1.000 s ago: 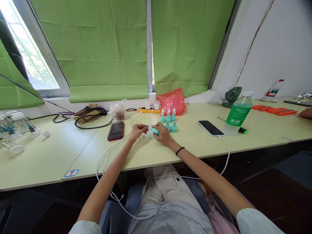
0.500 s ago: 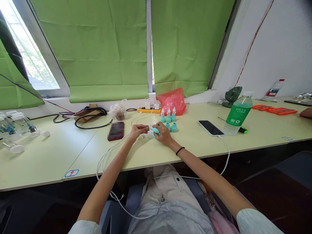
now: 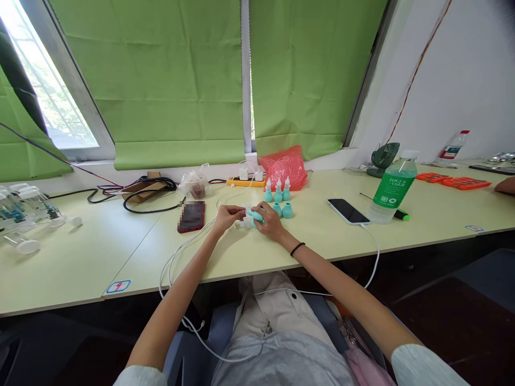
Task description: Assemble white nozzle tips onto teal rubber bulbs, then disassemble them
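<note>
My right hand (image 3: pixel 270 221) is closed around a teal squeeze bulb (image 3: pixel 256 215), which lies on its side with its mouth toward the left. Facing it, my left hand (image 3: pixel 229 217) pinches a small clear nozzle tip (image 3: pixel 244 213) at the bulb's mouth; whether the two are joined I cannot tell. More clear tips (image 3: pixel 242 224) lie on the table below my fingers, partly hidden. Behind my right hand stand teal bulbs with white tips (image 3: pixel 278 190) in a row. In front of them are open teal bulbs (image 3: pixel 287 209) without tips.
A red bubble-wrap bag (image 3: pixel 284 167) and an orange power strip (image 3: pixel 246 182) are behind the bulbs. A dark red phone (image 3: pixel 191 216) lies left, with white cables beside it. To the right are a white phone (image 3: pixel 348 211) and a green-labelled bottle (image 3: pixel 394 187).
Both hands stay almost in place, with the bulb and the tip still held together. At the far right edge, another person's hand has shifted slightly.
</note>
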Available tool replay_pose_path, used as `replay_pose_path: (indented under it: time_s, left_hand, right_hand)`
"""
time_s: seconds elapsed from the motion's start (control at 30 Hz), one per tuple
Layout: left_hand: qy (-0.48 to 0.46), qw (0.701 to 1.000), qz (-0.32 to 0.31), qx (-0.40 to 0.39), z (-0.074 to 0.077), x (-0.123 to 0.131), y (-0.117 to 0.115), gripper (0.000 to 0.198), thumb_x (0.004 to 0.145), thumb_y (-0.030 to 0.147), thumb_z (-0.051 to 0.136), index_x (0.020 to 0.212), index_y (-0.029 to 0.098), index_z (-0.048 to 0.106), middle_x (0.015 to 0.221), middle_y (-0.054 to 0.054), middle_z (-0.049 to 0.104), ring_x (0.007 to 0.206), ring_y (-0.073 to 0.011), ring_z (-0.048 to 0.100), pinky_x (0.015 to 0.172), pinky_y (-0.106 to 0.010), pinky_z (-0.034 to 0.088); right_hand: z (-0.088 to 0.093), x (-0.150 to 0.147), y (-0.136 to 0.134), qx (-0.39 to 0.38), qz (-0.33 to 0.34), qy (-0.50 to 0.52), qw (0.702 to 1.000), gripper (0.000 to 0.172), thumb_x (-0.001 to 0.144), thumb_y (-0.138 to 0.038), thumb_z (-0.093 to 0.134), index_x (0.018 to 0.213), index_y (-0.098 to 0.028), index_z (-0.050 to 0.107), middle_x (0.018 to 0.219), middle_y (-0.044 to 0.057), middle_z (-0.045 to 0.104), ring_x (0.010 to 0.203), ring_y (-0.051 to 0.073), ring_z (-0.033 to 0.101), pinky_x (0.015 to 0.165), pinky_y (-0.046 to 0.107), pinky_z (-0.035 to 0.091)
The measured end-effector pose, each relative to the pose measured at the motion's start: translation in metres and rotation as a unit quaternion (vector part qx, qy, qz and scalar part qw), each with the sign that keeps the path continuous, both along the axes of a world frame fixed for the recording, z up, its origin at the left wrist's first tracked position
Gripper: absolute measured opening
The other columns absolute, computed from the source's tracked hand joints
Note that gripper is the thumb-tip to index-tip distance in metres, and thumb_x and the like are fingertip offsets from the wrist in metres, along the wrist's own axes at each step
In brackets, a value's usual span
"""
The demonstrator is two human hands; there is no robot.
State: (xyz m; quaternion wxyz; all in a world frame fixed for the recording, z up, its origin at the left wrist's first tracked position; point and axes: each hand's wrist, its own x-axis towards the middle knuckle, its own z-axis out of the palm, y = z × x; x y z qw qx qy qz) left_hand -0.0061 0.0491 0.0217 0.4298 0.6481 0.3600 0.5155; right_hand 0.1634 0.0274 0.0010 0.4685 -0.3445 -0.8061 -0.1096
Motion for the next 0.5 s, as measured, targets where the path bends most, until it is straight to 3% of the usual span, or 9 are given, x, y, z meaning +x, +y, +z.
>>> replay_pose_path:
  time_s: [0.5]
  left_hand:
    - [0.001, 1.0, 0.01, 0.008, -0.0007, 0.0024, -0.0012, 0.034, 0.054, 0.033, 0.07, 0.076, 0.008, 0.066, 0.061, -0.006, 0.065, 0.051, -0.0132, 0.058, 0.055, -0.028, 0.051]
  right_hand:
    - [0.0011, -0.0004, -0.0009, -0.003, -0.005, 0.004, 1.0, 0.035, 0.066, -0.009, 0.046, 0.099, -0.02, 0.05, 0.09, 0.006, 0.045, 0.083, 0.018, 0.047, 0.067, 0.027, 0.041]
